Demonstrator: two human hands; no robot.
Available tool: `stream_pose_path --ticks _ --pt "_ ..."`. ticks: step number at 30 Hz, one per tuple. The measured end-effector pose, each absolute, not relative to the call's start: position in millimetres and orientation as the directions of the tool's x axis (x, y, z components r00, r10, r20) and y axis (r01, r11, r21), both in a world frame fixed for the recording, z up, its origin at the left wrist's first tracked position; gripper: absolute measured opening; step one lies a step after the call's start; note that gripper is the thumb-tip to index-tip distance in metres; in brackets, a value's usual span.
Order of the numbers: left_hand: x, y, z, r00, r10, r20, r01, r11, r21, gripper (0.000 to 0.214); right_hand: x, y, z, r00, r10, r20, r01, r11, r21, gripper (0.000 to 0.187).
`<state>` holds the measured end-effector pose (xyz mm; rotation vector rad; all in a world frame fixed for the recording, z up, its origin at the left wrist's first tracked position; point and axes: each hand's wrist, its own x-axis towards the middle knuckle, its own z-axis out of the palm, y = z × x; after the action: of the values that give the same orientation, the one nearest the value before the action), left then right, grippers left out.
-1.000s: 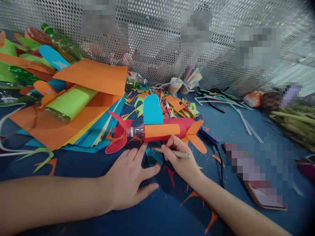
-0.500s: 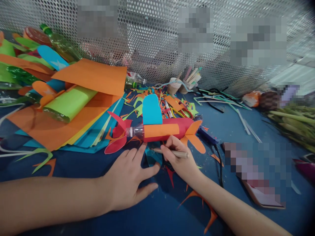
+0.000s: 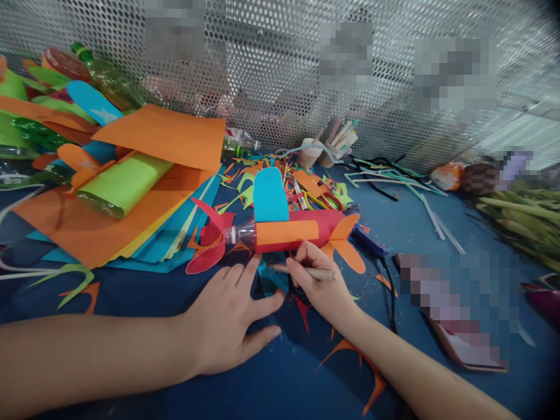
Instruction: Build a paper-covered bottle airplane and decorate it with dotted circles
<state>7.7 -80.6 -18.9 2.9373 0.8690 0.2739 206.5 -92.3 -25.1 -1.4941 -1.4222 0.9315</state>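
A plastic bottle wrapped in red and orange paper [image 3: 289,231] lies on its side on the blue table, with a blue paper wing on top, orange fins at the right and red petals at its neck. My right hand [image 3: 321,280] is closed around a tan pencil [image 3: 306,270], its tip pointing left at a blue paper piece [image 3: 272,279] just in front of the bottle. My left hand [image 3: 230,318] lies flat with fingers spread, pressing on that blue paper.
Orange, blue and yellow sheets [image 3: 122,216] and a green-wrapped bottle [image 3: 125,184] are piled at the left. Paper scraps and cups of sticks [image 3: 326,149] lie behind the bottle, by a perforated metal wall [image 3: 271,76]. Green stalks [image 3: 525,219] lie at the right.
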Motion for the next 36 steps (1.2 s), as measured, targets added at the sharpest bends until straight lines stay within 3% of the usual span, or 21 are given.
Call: stream_pose_path --ticks 36 --pt "7.7 -80.8 -21.3 0.818 0.55 0.169 0.539 -0.835 0.11 0.042 208.8 -92.3 -29.8 0.112 0.992 0.059 0.363 0.014 -0.932 0.025"
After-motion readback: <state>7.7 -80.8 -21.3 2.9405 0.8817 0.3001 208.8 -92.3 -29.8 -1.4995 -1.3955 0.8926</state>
